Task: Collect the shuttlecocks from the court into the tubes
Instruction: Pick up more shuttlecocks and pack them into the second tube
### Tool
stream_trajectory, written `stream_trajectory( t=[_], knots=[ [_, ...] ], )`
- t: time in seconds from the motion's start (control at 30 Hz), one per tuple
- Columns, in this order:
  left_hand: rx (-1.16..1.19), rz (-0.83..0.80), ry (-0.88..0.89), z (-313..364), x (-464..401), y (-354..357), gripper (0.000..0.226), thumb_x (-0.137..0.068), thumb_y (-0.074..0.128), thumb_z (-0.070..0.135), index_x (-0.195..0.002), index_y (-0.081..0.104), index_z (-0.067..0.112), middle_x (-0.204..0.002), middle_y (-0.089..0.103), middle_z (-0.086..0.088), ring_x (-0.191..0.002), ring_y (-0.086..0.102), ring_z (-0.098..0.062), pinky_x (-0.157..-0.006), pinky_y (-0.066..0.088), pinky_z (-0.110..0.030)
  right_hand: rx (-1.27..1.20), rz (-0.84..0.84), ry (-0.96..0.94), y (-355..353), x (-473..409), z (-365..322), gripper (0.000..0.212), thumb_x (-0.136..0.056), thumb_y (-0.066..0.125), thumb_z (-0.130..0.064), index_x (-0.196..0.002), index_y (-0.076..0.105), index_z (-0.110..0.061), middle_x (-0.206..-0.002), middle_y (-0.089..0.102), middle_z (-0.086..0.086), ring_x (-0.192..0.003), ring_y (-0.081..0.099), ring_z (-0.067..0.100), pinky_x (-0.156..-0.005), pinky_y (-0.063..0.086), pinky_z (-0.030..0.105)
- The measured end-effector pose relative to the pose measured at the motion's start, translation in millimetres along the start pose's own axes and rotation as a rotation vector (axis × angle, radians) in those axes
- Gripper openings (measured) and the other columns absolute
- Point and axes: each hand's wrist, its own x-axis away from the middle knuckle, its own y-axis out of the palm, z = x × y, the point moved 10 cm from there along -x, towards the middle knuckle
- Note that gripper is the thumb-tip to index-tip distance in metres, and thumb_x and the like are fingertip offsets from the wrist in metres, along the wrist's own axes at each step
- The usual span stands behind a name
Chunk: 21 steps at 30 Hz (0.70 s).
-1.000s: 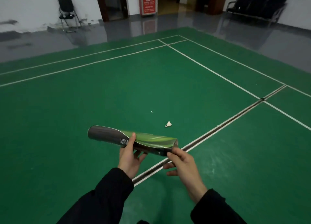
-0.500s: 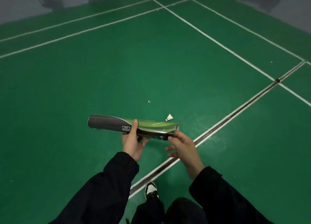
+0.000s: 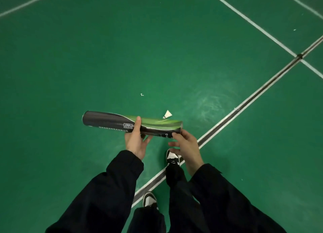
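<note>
A black and green shuttlecock tube [image 3: 108, 121] lies level in front of me at waist height. My left hand [image 3: 136, 140] grips it near its middle, thumb over the top. My right hand [image 3: 185, 143] pinches the tube's right end with thumb and fingertips. One white shuttlecock [image 3: 167, 114] lies on the green court floor just beyond the tube's right end. What is inside the tube is hidden.
A dark seam with a white line [image 3: 244, 103] runs diagonally across the court to my right and under my feet. My two black and white shoes [image 3: 172, 158] stand on it. A small white scrap [image 3: 142, 94] lies on the floor further ahead.
My view has tilted down and I have walked forward: the shuttlecock is closer to the tube, and my legs and shoes are now in view. Both hands keep their hold.
</note>
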Motion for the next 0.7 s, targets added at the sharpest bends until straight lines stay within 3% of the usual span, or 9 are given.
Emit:
stream_trajectory(
  t=[0.13,0.27,0.57,0.7],
  knots=[
    [0.016,0.04,-0.016,-5.0,-51.5,24.5,0.064,-0.089,0.078,0.035,-0.139,0.052,0.005,-0.129,0.069,-0.014,-0.119,0.066,-0.029,-0.098,0.056,-0.051,0.026,0.039,0.054,-26.1,-67.8,-2.2,0.018,-0.102,0.058,-0.017,-0.115,0.068,-0.008,-0.111,0.072,0.005,-0.073,0.064,0.014,-0.07,0.054,0.034],
    [0.047,0.142,-0.03,-23.0,-116.5,16.4,0.067,-0.088,0.079,0.036,-0.139,0.048,0.006,-0.129,0.068,-0.012,-0.118,0.066,-0.029,-0.091,0.06,-0.047,0.025,0.057,0.088,-45.5,-136.8,23.2,0.015,-0.1,0.06,-0.023,-0.107,0.07,-0.015,-0.114,0.074,0.002,-0.074,0.065,0.014,-0.068,0.053,0.03],
    [0.05,0.11,0.062,-88.0,-342.9,-17.8,0.064,-0.091,0.077,0.034,-0.14,0.049,0.004,-0.126,0.07,-0.013,-0.116,0.069,-0.029,-0.093,0.059,-0.05,0.142,0.103,0.079,-30.7,-372.5,166.6,0.02,-0.101,0.055,-0.016,-0.114,0.069,-0.011,-0.107,0.071,0.005,-0.07,0.062,0.013,-0.064,0.051,0.028],
    [0.027,0.069,0.118,-103.3,-442.7,-37.1,0.064,-0.091,0.076,0.035,-0.14,0.05,0.003,-0.125,0.072,-0.012,-0.115,0.07,-0.027,-0.097,0.058,-0.05,0.299,0.079,-0.014,-14.9,-491.7,222.8,0.029,-0.099,0.057,-0.019,-0.126,0.066,-0.014,-0.12,0.069,0.002,-0.073,0.067,0.013,-0.068,0.056,0.03]
  ],
)
